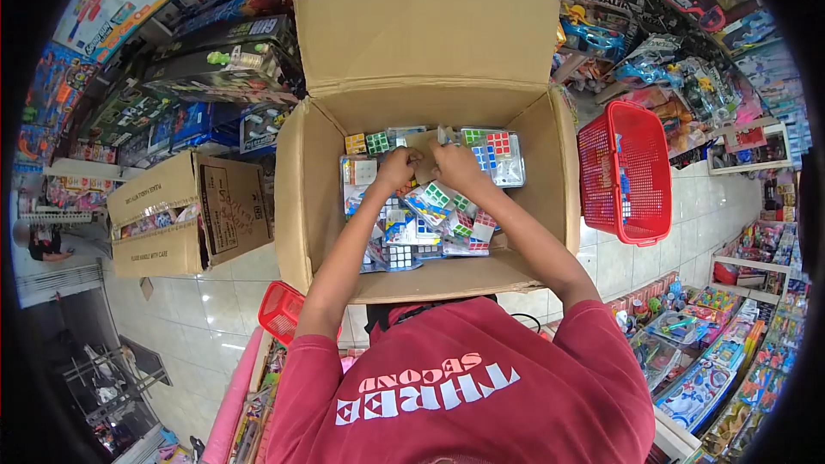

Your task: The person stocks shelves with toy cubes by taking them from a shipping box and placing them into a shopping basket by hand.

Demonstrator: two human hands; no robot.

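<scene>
1. I am standing over a big open cardboard box (430, 206), its far flap up, and reaching both arms down into it.
2. The box is holding a heap of puzzle cube packs (430, 219), lying loose and overlapping across its floor.
3. My left hand (397, 167) is curling closed on one edge of a small brown cardboard piece (423, 159) near the back wall; my right hand (460, 167) is pinching its other edge, fingers bent.
4. To handle this well, I judge I should be keeping both grips even and lifting the piece straight, so the packs beneath are not sliding or catching.
5. A red basket (626, 174) is sitting just right of the box, and a smaller red basket (282, 311) is peeking out near my left elbow.
6. A second carton (189, 215) is lying open to the left on the pale tiled floor (206, 309).
7. Shelves of boxed toys (215, 60) are crowding in on all sides.
</scene>
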